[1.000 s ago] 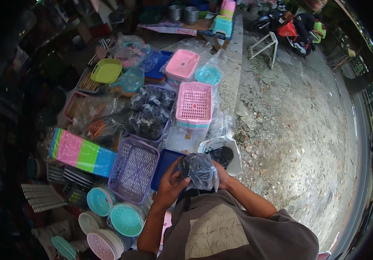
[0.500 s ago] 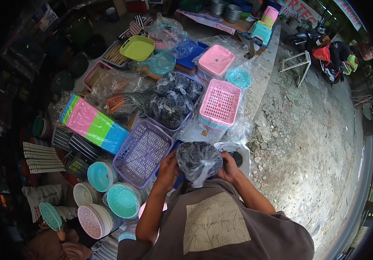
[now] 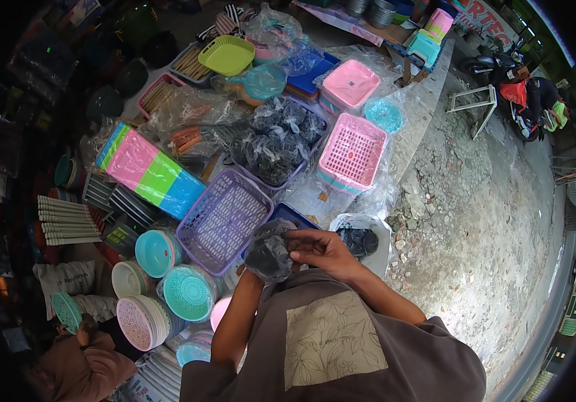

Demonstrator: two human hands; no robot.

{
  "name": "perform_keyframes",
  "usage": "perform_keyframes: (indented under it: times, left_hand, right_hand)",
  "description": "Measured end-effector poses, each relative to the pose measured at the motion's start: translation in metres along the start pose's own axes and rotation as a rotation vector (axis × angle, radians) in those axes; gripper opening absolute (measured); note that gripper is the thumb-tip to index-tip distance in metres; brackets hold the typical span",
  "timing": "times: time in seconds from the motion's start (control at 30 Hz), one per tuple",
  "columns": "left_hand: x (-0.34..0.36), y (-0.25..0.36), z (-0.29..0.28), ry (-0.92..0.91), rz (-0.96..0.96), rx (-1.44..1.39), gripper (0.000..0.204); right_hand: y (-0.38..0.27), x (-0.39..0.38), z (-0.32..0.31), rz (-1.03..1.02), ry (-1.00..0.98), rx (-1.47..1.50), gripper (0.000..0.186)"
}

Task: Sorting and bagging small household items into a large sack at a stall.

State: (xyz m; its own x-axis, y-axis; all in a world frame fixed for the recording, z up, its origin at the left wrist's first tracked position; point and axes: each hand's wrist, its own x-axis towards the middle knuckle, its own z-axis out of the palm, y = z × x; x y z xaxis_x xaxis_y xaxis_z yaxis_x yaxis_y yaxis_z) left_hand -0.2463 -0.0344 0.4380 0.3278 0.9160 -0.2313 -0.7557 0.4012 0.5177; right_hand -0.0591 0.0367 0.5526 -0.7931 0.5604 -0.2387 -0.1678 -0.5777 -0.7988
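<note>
A clear plastic bag of dark contents (image 3: 268,253) is held in front of my chest. My left hand (image 3: 250,273) is closed around its underside, most of the fingers hidden behind the bag. My right hand (image 3: 327,254) pinches the bag's right edge with thumb and fingers. What exactly fills the bag cannot be made out. Just beyond it lies an unfilled purple slotted basket (image 3: 224,221). A second purple basket (image 3: 299,175) holds several similar dark bags (image 3: 278,141). To the right of my right hand, a white sack (image 3: 381,242) stands open with black pieces (image 3: 357,241) inside.
Pink baskets (image 3: 353,153) are stacked beyond the sack. Round turquoise baskets (image 3: 191,295) and a striped multicoloured plastic stack (image 3: 151,171) lie leftward. Another person (image 3: 87,362) holds a green basket at lower left. Rough concrete (image 3: 475,234) stretches right, with a motorbike (image 3: 519,100) farther off.
The bag has moved left and turned in my hands. My right hand has shifted from the bag's far side across to its edge, uncovering the white sack's black contents.
</note>
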Motion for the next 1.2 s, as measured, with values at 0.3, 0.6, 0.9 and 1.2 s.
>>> perform_keyframes:
  times: [0.3,0.6,0.9,1.2]
  left_hand:
    - [-0.001,-0.026,-0.031,-0.084,0.050,-0.130,0.055]
    - [-0.016,-0.001,0.036,0.258,0.062,-0.071,0.047]
    - [-0.030,0.004,0.026,0.390,0.203,0.027,0.035]
    - [-0.053,0.018,0.021,0.770,0.498,0.460,0.032]
  right_hand:
    - [-0.004,-0.002,0.018,-0.320,0.094,-0.572,0.039]
    - [0.006,-0.002,0.011,-0.194,0.155,-0.371,0.029]
    - [0.003,0.012,0.005,-0.056,0.189,-0.560,0.035]
    - [0.017,0.051,-0.006,0.122,0.088,-0.331,0.036]
